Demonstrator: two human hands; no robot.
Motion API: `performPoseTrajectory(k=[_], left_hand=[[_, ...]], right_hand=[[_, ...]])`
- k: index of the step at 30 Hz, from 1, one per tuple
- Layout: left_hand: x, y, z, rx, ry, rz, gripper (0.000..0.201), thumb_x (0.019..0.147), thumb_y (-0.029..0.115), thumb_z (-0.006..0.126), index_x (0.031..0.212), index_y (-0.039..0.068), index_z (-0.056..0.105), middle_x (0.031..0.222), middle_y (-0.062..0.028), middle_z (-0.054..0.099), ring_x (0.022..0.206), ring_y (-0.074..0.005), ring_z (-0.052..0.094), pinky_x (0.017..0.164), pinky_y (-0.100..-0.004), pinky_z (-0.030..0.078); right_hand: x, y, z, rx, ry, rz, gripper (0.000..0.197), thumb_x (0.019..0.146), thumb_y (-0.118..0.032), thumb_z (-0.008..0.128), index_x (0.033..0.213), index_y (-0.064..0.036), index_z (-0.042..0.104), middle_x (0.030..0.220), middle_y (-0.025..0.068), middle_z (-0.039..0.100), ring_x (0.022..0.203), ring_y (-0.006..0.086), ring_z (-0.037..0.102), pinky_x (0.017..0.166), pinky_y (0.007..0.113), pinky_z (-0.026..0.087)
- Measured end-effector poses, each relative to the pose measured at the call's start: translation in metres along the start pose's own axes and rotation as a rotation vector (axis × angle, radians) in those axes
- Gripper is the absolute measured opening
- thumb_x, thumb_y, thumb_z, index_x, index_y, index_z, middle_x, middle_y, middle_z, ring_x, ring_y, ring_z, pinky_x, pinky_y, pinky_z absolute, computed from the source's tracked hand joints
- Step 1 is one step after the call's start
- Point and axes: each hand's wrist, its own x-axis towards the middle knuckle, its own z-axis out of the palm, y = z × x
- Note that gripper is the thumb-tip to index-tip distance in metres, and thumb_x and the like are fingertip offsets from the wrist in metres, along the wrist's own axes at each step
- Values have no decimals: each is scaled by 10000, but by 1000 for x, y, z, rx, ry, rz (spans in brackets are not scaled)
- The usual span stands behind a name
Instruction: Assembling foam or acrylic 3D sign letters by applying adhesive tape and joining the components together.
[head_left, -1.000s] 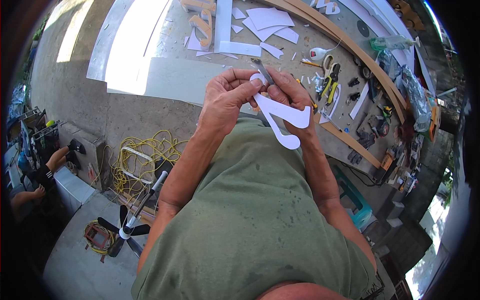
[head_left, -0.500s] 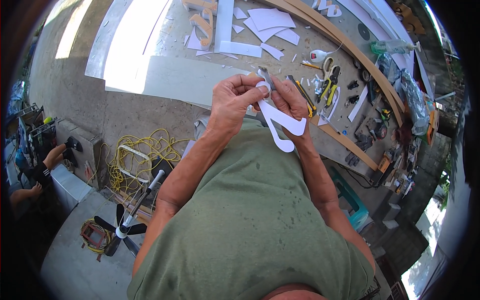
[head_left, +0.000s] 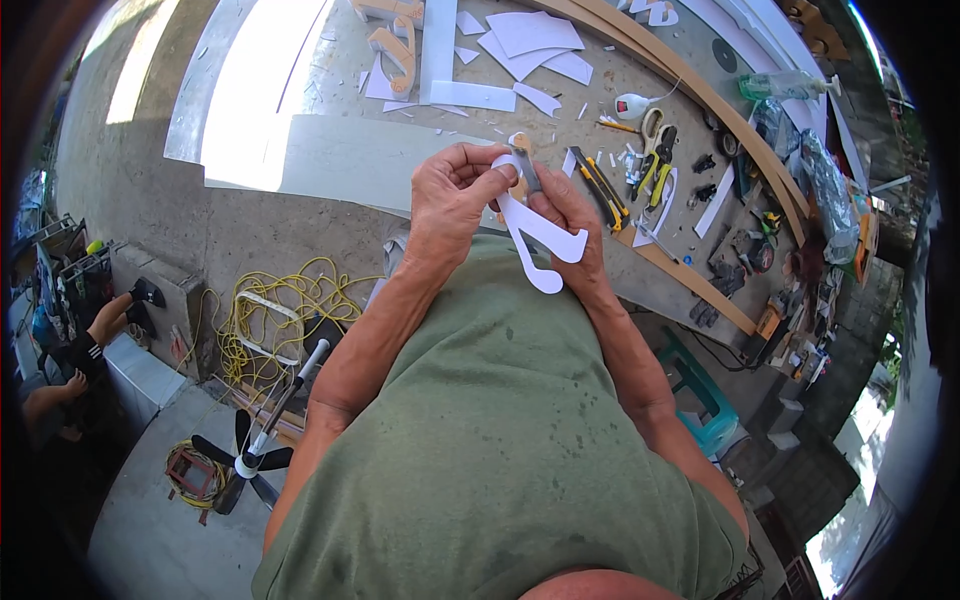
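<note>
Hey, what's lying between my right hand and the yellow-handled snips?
In the head view, at least one yellow-and-black utility knife lies between your right hand and the yellow-handled snips, with small white scraps nearer the snips.

Olive-green shirt (head_left: 470,400), creased, dark spots (head_left: 556,437) across front; forearms (head_left: 372,335) bare; left hand (head_left: 448,205), right hand (head_left: 570,212) bare.
</note>
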Motion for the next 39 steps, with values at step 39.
performPoseTrajectory(k=[39], left_hand=[[4,-11,-1,65,11,-41,245,847,43,724,1056,-66,660,890,-113,713,768,-128,664,658,-245,514]], right_hand=[[2,7,-6,-34,-15,14,397,957,-46,585,1354,-71,577,862,24,516,725,103,498,634,249,419]])
